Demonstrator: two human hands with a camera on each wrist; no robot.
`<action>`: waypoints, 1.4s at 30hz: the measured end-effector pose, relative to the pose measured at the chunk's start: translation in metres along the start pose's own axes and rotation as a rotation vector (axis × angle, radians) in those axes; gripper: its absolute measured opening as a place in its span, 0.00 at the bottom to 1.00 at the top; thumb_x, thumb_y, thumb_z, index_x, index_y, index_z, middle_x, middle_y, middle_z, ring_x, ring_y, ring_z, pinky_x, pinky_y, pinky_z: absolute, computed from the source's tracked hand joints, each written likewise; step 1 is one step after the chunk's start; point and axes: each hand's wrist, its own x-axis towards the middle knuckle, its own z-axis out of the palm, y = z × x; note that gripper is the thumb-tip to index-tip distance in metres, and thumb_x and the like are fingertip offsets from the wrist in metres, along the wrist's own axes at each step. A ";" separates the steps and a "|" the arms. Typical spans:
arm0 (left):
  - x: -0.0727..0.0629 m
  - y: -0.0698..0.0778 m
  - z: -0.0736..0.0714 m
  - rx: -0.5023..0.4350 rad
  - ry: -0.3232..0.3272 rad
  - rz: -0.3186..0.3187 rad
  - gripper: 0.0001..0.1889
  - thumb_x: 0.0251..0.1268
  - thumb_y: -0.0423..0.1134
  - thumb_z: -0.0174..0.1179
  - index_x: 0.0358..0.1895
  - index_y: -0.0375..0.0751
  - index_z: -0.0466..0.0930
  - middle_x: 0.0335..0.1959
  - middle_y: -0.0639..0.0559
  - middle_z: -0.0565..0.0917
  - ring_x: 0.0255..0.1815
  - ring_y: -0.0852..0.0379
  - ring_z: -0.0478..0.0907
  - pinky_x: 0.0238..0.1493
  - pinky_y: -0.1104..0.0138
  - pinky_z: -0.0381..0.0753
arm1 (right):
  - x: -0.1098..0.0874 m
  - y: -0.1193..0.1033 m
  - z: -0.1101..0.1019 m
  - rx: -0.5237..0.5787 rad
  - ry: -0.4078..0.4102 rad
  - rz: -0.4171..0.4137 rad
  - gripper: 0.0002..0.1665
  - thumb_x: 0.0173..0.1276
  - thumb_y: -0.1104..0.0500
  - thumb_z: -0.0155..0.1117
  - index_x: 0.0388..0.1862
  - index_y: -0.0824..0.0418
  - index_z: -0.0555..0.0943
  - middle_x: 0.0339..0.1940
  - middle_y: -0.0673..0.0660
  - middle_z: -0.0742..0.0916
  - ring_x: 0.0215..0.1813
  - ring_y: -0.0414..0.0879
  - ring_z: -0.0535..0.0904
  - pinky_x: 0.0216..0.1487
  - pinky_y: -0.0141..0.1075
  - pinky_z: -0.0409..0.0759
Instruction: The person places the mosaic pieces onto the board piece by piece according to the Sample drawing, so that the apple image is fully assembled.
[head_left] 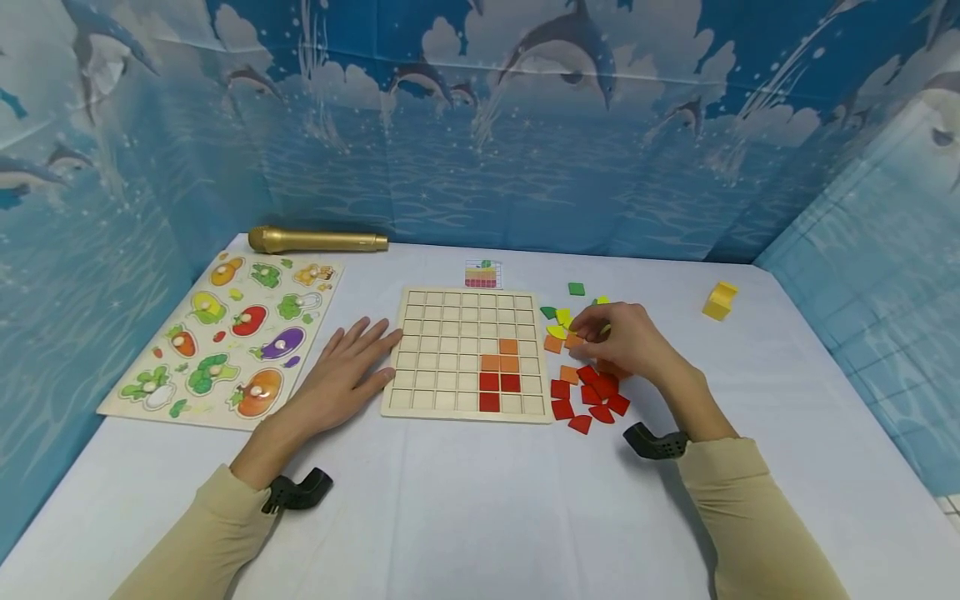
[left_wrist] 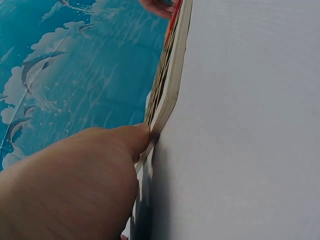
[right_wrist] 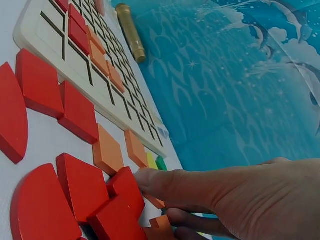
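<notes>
A wooden grid board [head_left: 442, 360] lies flat on the table, with several red tiles [head_left: 489, 402] and orange tiles [head_left: 508, 346] set in its right part. My left hand [head_left: 348, 367] lies with fingers spread at the board's left edge. In the left wrist view, the thumb [left_wrist: 137, 137] presses against that edge. Over the loose pieces to the right, my right hand [head_left: 630, 337] pinches an orange tile [head_left: 574, 341] between thumb and fingers. The thumb [right_wrist: 157, 180] partly hides this tile in the right wrist view. Loose red pieces [head_left: 587, 394] lie nearest me; yellow and green ones lie farther back.
A small picture card [head_left: 482, 274] lies behind the board. To the left is a vegetable puzzle board [head_left: 176, 396], with a gold microphone [head_left: 322, 242] behind it. A yellow block [head_left: 720, 301] stands at the back right. Dolphin-printed cloth [head_left: 450, 167] walls the table's back and sides.
</notes>
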 end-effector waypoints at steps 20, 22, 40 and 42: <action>0.000 0.000 0.000 0.000 -0.005 -0.003 0.32 0.82 0.49 0.55 0.84 0.49 0.61 0.86 0.43 0.57 0.89 0.38 0.43 0.86 0.38 0.36 | 0.000 -0.031 0.024 0.087 0.154 -0.184 0.19 0.64 0.57 0.81 0.52 0.60 0.88 0.45 0.56 0.90 0.47 0.51 0.85 0.51 0.49 0.89; 0.000 0.000 0.000 0.000 -0.004 -0.003 0.32 0.82 0.48 0.55 0.84 0.49 0.61 0.86 0.43 0.58 0.89 0.37 0.43 0.86 0.38 0.36 | 0.000 -0.041 0.032 0.106 0.165 -0.226 0.19 0.64 0.57 0.81 0.52 0.60 0.88 0.45 0.55 0.91 0.45 0.50 0.86 0.49 0.47 0.90; 0.001 0.000 -0.001 -0.005 -0.003 0.001 0.32 0.82 0.48 0.56 0.83 0.48 0.62 0.86 0.43 0.58 0.89 0.37 0.43 0.86 0.38 0.36 | -0.004 -0.068 0.066 0.111 0.160 -0.351 0.13 0.70 0.64 0.74 0.53 0.58 0.91 0.54 0.53 0.91 0.53 0.48 0.89 0.58 0.46 0.88; 0.001 0.000 -0.001 -0.006 -0.003 0.002 0.32 0.82 0.48 0.56 0.83 0.48 0.62 0.86 0.43 0.58 0.89 0.37 0.43 0.86 0.38 0.36 | -0.004 -0.069 0.067 0.099 0.145 -0.372 0.16 0.72 0.65 0.72 0.56 0.58 0.90 0.57 0.54 0.90 0.59 0.50 0.87 0.63 0.47 0.86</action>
